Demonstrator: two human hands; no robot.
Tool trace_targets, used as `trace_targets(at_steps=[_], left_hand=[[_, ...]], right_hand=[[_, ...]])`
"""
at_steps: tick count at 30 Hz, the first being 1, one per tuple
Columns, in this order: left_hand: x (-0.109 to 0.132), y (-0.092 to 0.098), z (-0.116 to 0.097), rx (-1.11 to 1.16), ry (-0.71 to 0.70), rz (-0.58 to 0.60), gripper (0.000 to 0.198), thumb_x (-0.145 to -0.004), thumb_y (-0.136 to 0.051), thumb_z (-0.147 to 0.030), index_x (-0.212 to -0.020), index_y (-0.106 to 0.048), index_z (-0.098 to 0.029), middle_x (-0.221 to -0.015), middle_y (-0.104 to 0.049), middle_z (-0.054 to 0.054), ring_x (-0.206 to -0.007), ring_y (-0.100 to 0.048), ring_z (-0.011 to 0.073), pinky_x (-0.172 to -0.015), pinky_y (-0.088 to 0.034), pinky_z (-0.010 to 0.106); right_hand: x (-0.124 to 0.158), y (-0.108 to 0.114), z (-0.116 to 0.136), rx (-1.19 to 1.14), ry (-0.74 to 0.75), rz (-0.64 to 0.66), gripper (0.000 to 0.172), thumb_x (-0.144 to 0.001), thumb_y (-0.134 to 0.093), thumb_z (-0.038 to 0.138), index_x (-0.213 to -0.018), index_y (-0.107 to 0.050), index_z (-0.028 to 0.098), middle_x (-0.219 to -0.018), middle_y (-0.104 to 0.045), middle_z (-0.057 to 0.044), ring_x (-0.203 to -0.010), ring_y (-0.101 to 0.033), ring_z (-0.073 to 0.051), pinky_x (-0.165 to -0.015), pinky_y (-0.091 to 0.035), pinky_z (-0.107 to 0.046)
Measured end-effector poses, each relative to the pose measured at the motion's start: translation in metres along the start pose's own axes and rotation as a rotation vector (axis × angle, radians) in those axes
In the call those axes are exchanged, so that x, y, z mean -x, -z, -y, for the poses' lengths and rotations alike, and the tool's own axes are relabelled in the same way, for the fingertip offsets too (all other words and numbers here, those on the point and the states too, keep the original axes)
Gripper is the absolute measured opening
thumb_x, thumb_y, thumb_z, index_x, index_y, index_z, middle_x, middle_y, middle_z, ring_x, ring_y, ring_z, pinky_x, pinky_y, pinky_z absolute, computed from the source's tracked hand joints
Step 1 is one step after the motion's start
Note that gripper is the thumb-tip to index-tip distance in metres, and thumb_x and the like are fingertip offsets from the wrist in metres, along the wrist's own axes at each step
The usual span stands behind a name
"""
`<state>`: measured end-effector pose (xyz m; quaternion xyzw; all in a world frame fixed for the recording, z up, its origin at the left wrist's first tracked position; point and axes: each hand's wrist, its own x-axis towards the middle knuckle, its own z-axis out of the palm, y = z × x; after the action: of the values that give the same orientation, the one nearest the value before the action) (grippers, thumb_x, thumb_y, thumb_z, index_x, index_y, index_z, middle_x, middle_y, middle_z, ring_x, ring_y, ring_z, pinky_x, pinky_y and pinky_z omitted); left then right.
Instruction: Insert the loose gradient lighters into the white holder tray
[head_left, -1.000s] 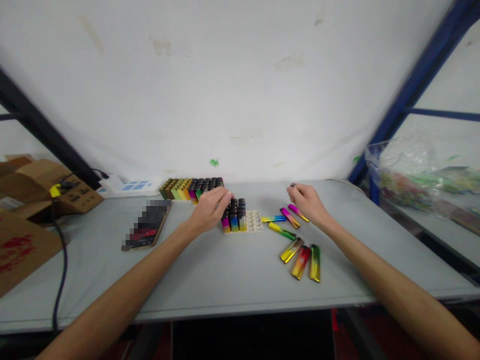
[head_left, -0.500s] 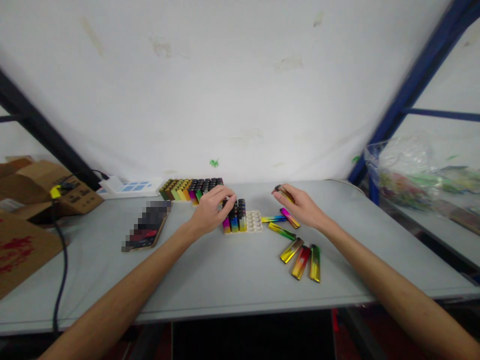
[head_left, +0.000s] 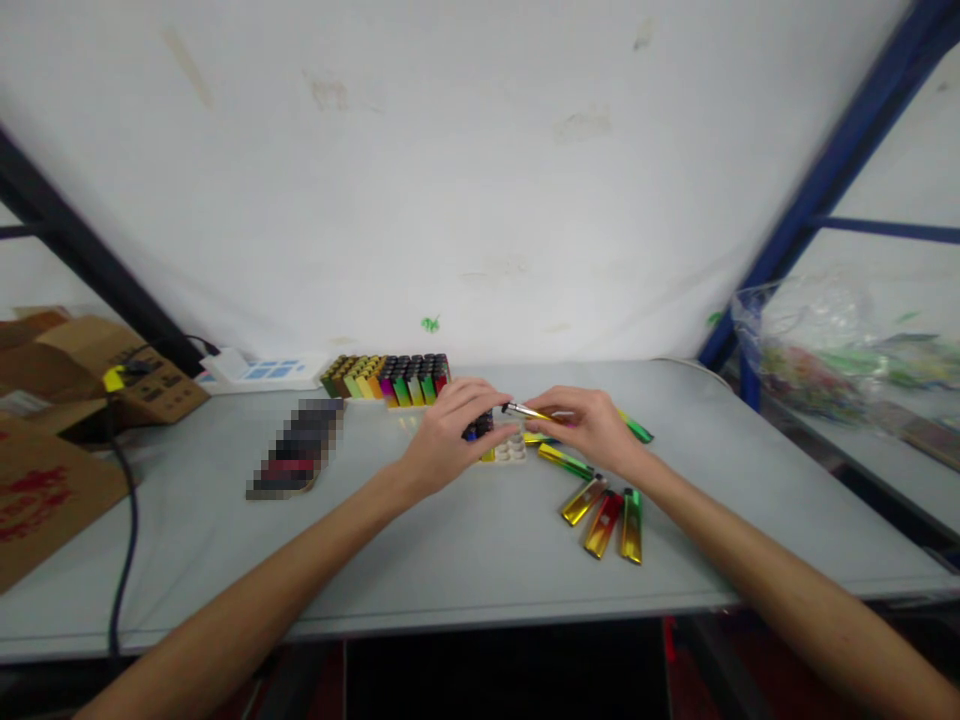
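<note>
My right hand (head_left: 591,425) holds a shiny lighter (head_left: 531,411) between thumb and fingers, roughly level, its dark head pointing left. My left hand (head_left: 456,432) is bent over a white tray (head_left: 511,446) with round holes, thumb and fingers apart. The head of the held lighter lies close to its fingertips; whether they touch, I cannot tell. Beneath that hand, dark-topped lighters (head_left: 480,428) stand in the tray, mostly hidden. Several loose lighters in metallic colours lie to the right, among them a yellow-green one (head_left: 566,462), a red-gold one (head_left: 604,524) and a green-gold one (head_left: 631,527).
Behind my left hand stand blocks of upright lighters, gold-topped (head_left: 352,376) and black-topped (head_left: 415,380). Left of them are a phone (head_left: 298,448), a white power strip (head_left: 285,374) and cardboard boxes (head_left: 56,480) with a black cable (head_left: 124,540). A plastic bag (head_left: 817,340) sits at right.
My right hand has moved left with its lighter, towards my left hand. The left has shifted right over the tray, spreading its fingers. A green lighter now shows behind my right hand.
</note>
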<state>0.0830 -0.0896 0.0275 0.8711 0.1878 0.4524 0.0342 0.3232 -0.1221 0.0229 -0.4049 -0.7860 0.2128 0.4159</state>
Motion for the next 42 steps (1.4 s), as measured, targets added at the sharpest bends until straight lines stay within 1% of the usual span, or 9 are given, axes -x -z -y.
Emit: trace_targets(at_steps=[3, 6, 10, 14, 19, 24, 27, 34, 42], left_hand=[[0.0, -0.002, -0.007, 0.059, 0.062, -0.015, 0.017, -0.095, -0.069, -0.034, -0.106, -0.07, -0.021, -0.099, -0.075, 0.009, -0.1, -0.067, 0.0228, -0.092, -0.056, 0.04], [-0.003, 0.002, -0.01, 0.086, 0.095, -0.038, 0.014, -0.096, -0.067, -0.033, -0.1, -0.071, -0.021, -0.096, -0.075, 0.008, -0.098, -0.069, 0.0219, -0.09, -0.057, 0.038], [-0.009, 0.011, -0.006, 0.03, 0.119, -0.063, 0.014, -0.096, -0.065, -0.033, -0.1, -0.073, -0.021, -0.098, -0.077, 0.007, -0.098, -0.069, 0.022, -0.092, -0.057, 0.04], [-0.014, 0.016, 0.005, -0.038, 0.122, -0.039, 0.014, -0.095, -0.067, -0.031, -0.099, -0.075, -0.02, -0.098, -0.078, 0.007, -0.096, -0.07, 0.0218, -0.095, -0.055, 0.04], [-0.031, 0.016, 0.02, -0.088, 0.215, 0.088, 0.013, -0.09, -0.07, -0.029, -0.096, -0.077, -0.02, -0.096, -0.079, 0.005, -0.09, -0.073, 0.0213, -0.09, -0.056, 0.037], [-0.052, 0.014, 0.034, -0.003, 0.312, 0.391, 0.01, -0.084, -0.071, -0.026, -0.087, -0.078, -0.019, -0.084, -0.08, 0.004, -0.078, -0.074, 0.02, -0.078, -0.057, 0.031], [-0.06, 0.012, 0.039, 0.03, 0.36, 0.509, 0.011, -0.082, -0.071, -0.027, -0.083, -0.077, -0.017, -0.075, -0.078, 0.004, -0.071, -0.073, 0.0189, -0.069, -0.055, 0.027], [-0.075, 0.014, 0.034, 0.017, 0.34, 0.643, 0.012, -0.079, -0.072, -0.022, -0.085, -0.081, -0.017, -0.078, -0.079, 0.006, -0.073, -0.075, 0.0208, -0.068, -0.054, 0.027], [-0.072, 0.008, 0.042, 0.025, 0.366, 0.681, 0.011, -0.078, -0.075, -0.024, -0.085, -0.08, -0.017, -0.078, -0.079, 0.005, -0.071, -0.073, 0.0192, -0.067, -0.052, 0.026]], right_hand=[[0.001, -0.004, 0.004, 0.008, 0.035, 0.007, 0.023, -0.094, -0.069, 0.041, -0.105, -0.078, 0.024, -0.099, -0.077, -0.006, -0.083, -0.071, -0.019, -0.074, -0.058, -0.032], [0.001, -0.006, 0.003, -0.002, 0.049, -0.001, 0.026, -0.093, -0.069, 0.042, -0.111, -0.075, 0.024, -0.105, -0.076, -0.007, -0.089, -0.072, -0.021, -0.08, -0.06, -0.035], [0.0, 0.001, -0.004, 0.092, 0.036, -0.126, 0.033, -0.096, -0.064, 0.045, -0.122, -0.068, 0.025, -0.117, -0.072, -0.01, -0.097, -0.072, -0.024, -0.092, -0.058, -0.043], [-0.002, 0.012, -0.014, 0.173, -0.004, -0.224, 0.031, -0.102, -0.052, 0.046, -0.117, -0.066, 0.023, -0.109, -0.073, -0.01, -0.091, -0.072, -0.023, -0.086, -0.059, -0.04], [-0.004, 0.017, -0.017, 0.237, 0.015, -0.209, 0.028, -0.104, -0.05, 0.043, -0.105, -0.067, 0.021, -0.096, -0.073, -0.008, -0.083, -0.071, -0.022, -0.083, -0.056, -0.038], [-0.005, 0.015, -0.013, 0.321, 0.103, -0.153, 0.025, -0.104, -0.049, 0.037, -0.1, -0.068, 0.022, -0.092, -0.072, -0.007, -0.082, -0.068, -0.021, -0.081, -0.052, -0.036], [-0.006, 0.018, -0.012, 0.358, 0.123, -0.151, 0.024, -0.103, -0.048, 0.034, -0.1, -0.068, 0.021, -0.093, -0.071, -0.007, -0.083, -0.067, -0.021, -0.081, -0.051, -0.036], [-0.007, 0.033, -0.023, 0.422, 0.078, -0.18, 0.023, -0.102, -0.05, 0.032, -0.097, -0.068, 0.02, -0.09, -0.072, -0.008, -0.08, -0.067, -0.022, -0.078, -0.05, -0.035], [-0.007, 0.033, -0.024, 0.44, 0.079, -0.139, 0.023, -0.101, -0.049, 0.029, -0.093, -0.068, 0.02, -0.091, -0.073, -0.008, -0.081, -0.066, -0.022, -0.076, -0.048, -0.034]])
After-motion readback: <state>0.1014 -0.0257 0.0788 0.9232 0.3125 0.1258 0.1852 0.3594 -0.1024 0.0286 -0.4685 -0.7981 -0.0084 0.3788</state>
